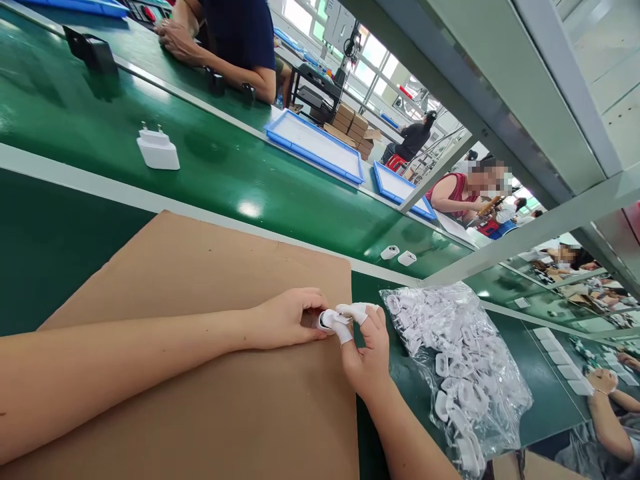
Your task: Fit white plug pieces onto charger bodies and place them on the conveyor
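My left hand [290,317] is closed, its thumb and fingers gripping a small white plastic charger housing [326,321] with a dark opening facing right. White finger cots cover the thumb and index finger of my right hand [367,350]. Those two fingertips pinch together at the housing's open end; whatever they hold is too small and covered to make out. Both hands are above the right edge of a brown cardboard sheet [240,407]. Close by on the right lies a clear plastic bag [460,373] full of white plastic frame-like parts.
Beyond the cardboard runs a green conveyor belt [220,180] carrying a white plug charger [158,148] and two small white housings [399,255]. Blue-rimmed trays [315,147] stand past it. A slanted metal frame [530,223] crosses the upper right. Co-workers sit opposite and at right.
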`<action>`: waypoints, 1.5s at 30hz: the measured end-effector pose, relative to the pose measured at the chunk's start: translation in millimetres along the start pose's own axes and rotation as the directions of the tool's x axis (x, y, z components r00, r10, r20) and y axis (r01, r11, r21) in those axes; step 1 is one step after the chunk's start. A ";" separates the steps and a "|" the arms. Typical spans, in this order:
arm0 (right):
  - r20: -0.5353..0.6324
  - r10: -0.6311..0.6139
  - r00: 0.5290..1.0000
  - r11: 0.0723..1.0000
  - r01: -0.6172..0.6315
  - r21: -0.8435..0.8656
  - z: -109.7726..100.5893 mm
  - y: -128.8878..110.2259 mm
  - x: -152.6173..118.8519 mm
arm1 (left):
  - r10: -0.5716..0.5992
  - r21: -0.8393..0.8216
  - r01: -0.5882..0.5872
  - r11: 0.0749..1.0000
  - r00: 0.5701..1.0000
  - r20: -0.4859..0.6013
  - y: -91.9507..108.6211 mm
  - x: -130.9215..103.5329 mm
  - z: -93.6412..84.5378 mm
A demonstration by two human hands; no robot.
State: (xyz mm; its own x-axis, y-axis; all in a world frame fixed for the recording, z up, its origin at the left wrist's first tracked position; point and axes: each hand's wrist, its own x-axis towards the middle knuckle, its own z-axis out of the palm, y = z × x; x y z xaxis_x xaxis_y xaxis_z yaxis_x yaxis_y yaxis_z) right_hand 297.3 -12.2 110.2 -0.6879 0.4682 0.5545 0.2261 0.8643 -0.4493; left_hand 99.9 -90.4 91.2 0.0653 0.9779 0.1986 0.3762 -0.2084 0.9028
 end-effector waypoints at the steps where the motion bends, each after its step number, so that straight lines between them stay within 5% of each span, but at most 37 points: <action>1: 0.017 -0.017 1.000 1.000 0.017 -0.020 0.3 -0.2 0.3 | 0.001 0.000 -0.001 1.000 1.000 0.001 -0.8 0.2 -0.2; 18: 0.073 -0.137 0.988 0.985 0.144 -0.090 -1.8 -1.0 6.8 | 0.030 -0.021 -0.029 0.999 1.000 0.003 -6.4 1.5 -1.0; 30: 0.131 -0.082 0.988 0.927 0.123 -0.354 -10.9 -8.8 16.4 | 0.016 0.022 -0.016 1.000 1.000 0.008 -3.4 -0.1 -0.3; 41: -0.020 0.173 0.985 0.979 -0.174 -0.109 9.4 -6.8 -2.8 | 0.027 0.048 -0.026 0.998 0.999 -0.021 4.2 -0.1 7.9; 45: -0.023 0.307 0.952 0.949 -0.307 -0.071 -26.4 0.7 -7.9 | -0.057 0.161 0.060 0.985 0.998 -0.025 15.1 2.2 4.2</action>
State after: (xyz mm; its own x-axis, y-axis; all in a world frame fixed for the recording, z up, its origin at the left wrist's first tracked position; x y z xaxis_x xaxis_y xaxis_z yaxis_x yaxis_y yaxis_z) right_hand 321.1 -10.4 124.0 -0.5696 0.7147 0.4059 0.4748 0.6892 -0.5474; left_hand 109.6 -91.3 103.7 0.0206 0.9874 0.1568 0.5233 -0.1442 0.8398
